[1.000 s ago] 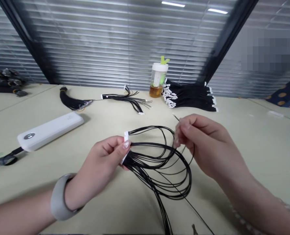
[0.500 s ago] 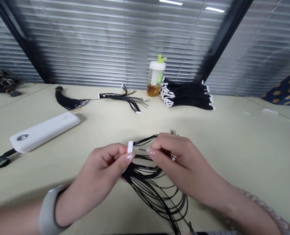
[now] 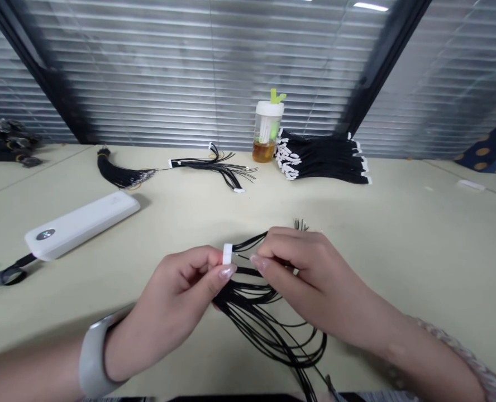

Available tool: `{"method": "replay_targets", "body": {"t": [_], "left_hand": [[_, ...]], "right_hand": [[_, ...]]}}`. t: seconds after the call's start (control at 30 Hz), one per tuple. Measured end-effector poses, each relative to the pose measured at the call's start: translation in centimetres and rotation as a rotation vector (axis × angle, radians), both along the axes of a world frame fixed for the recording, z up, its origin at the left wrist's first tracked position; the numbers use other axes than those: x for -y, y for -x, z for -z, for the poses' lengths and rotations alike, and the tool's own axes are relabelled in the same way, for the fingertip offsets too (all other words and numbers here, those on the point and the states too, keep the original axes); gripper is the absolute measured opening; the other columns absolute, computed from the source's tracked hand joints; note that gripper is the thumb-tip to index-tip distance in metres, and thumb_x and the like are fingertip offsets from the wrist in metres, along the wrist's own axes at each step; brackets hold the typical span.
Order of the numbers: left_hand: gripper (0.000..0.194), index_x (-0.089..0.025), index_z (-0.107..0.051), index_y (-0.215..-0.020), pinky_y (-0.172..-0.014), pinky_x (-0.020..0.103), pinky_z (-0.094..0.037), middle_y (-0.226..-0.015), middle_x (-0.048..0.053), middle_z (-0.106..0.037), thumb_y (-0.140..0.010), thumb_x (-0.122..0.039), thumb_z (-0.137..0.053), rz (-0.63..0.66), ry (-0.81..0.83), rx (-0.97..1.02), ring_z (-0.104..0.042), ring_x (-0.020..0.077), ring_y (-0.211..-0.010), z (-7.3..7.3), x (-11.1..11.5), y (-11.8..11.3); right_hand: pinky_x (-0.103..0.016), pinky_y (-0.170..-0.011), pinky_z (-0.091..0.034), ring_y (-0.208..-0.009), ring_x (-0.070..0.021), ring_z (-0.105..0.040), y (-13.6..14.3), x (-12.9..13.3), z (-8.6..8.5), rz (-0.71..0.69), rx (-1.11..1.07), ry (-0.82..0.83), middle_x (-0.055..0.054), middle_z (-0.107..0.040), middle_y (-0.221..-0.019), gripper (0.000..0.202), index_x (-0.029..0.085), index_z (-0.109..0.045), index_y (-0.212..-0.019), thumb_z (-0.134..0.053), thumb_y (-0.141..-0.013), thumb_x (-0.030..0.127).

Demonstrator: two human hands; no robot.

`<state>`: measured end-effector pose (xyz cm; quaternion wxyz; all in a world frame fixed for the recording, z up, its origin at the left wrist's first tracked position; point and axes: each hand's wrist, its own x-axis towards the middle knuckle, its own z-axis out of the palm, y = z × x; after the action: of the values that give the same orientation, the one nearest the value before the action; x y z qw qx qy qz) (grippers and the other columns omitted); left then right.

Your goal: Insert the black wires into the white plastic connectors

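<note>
Between thumb and forefinger, my left hand pinches a white plastic connector. Black wires run out of the connector's right side. My right hand is closed on a thin black wire, whose bare metal tip points left and sits at or very near the connector's face. I cannot tell whether the tip is inside. A loose bundle of black wires passes under both hands and loops down toward the table's near edge. More wire ends stick out behind my right hand.
Across the pale table stand a bottle of amber liquid, a pile of finished-looking black cables, a part-wired harness and a wire bundle. A white power bank lies at left.
The wire tip in my right hand has come closer to the connector, closing most of the gap. Both hands keep their grips, and the view has shifted slightly.
</note>
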<state>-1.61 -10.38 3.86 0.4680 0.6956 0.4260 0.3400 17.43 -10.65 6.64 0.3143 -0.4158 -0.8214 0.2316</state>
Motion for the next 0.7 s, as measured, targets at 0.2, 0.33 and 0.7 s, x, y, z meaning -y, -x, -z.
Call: {"method": "replay_targets", "body": {"t": [0.2,0.33,0.7], "left_hand": [[0.030,-0.014,-0.048,-0.062,-0.046,0.015,-0.029,-0.054,-0.004,-0.037,-0.083,-0.034,-0.048,-0.007,-0.029,-0.015,-0.031,0.0054,-0.051,0.1,-0.2,0.0],[0.031,-0.014,-0.047,-0.062,-0.046,0.017,-0.027,-0.054,-0.004,-0.037,-0.084,-0.035,-0.047,0.003,-0.035,-0.049,-0.030,0.0059,-0.051,0.0,-0.1,-0.1],[0.031,-0.015,-0.042,-0.061,-0.043,0.015,-0.027,-0.051,-0.006,-0.034,-0.086,-0.033,-0.042,0.138,-0.015,-0.073,-0.030,0.0046,-0.047,0.1,-0.3,-0.1]], "right_hand": [[-0.022,-0.055,-0.031,-0.057,-0.0062,-0.040,-0.1,0.0,0.0,0.013,-0.020,-0.024,0.005,-0.044,-0.060,0.023,0.016,-0.044,-0.064,-0.043,-0.086,0.013],[-0.021,-0.055,-0.031,-0.059,-0.0066,-0.041,-0.2,0.0,0.2,0.007,-0.016,-0.078,0.004,-0.046,-0.061,0.020,0.016,-0.049,-0.068,-0.044,-0.087,0.015],[-0.019,-0.054,-0.029,-0.059,-0.0061,-0.042,0.3,-0.2,1.2,-0.055,-0.032,-0.134,0.004,-0.046,-0.063,0.018,0.016,-0.048,-0.070,-0.043,-0.087,0.012]]}}
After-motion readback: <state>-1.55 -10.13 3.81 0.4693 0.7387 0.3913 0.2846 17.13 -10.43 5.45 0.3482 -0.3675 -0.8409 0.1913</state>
